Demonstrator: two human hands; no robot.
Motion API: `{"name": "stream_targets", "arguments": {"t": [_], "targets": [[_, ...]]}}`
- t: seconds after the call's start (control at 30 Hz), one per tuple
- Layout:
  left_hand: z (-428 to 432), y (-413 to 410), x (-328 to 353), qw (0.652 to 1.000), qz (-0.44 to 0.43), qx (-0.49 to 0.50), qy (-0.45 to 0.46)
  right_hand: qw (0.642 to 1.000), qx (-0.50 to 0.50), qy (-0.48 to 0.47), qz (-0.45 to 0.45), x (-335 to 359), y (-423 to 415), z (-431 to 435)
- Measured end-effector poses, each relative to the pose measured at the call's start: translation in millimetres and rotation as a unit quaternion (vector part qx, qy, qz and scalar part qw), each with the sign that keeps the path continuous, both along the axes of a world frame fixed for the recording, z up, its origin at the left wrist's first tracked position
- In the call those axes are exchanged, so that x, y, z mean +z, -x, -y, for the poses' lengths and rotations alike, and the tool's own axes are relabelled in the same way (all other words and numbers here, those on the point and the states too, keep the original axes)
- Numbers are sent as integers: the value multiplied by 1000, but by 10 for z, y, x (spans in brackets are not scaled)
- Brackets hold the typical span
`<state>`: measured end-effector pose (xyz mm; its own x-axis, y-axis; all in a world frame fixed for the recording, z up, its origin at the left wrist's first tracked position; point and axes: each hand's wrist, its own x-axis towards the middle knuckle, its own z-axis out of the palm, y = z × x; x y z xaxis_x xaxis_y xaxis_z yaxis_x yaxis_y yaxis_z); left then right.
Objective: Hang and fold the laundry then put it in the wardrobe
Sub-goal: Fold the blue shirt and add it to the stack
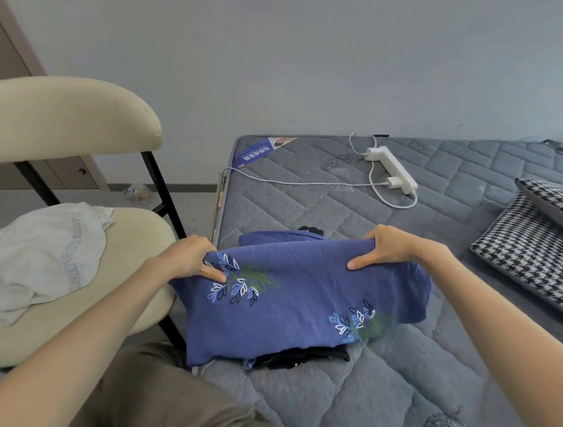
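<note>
Head view looks down on a grey quilted mattress [396, 363] filling the right and lower part of the frame. At centre, both hands hold a blue cloth [302, 304] with leaf embroidery by its upper folded edge. The left hand [188, 257] grips the left corner, fingers curled over the fabric and thumb pressed on the front. The right hand [388, 247] pinches the right end, thumb on the near face and fingers wrapped behind. The cloth hangs down from that edge, and its lower part lies on the mattress over a dark garment [303, 359], probably black, only partly seen beneath it. At the left of the frame, a beige chair [84, 117] carries a crumpled white garment [39, 261] on its seat. At upper right, a white power strip [393, 169] with cables rests on the mattress, and houndstooth pillows [530, 253] sit at the right edge.
</note>
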<state>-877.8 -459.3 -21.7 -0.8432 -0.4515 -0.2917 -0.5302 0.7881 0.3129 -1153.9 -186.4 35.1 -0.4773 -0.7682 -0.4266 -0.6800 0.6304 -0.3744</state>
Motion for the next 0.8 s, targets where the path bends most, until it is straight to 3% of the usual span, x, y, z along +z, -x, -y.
{"name": "stream_targets", "arguments": {"t": [0.13,0.3,0.57,0.8], "targets": [[-7,-91,202,1000,-12,-6,-17,998,2,-63,-22,151,10,-30],[74,-114,609,996,-85,-8,0,998,-25,-10,-58,395,0,-1],[233,11,1345,971,-193,29,142,980,-33,134,-143,802,168,274],[151,103,1169,927,-229,34,293,920,-49,248,-300,626,259,210]]}}
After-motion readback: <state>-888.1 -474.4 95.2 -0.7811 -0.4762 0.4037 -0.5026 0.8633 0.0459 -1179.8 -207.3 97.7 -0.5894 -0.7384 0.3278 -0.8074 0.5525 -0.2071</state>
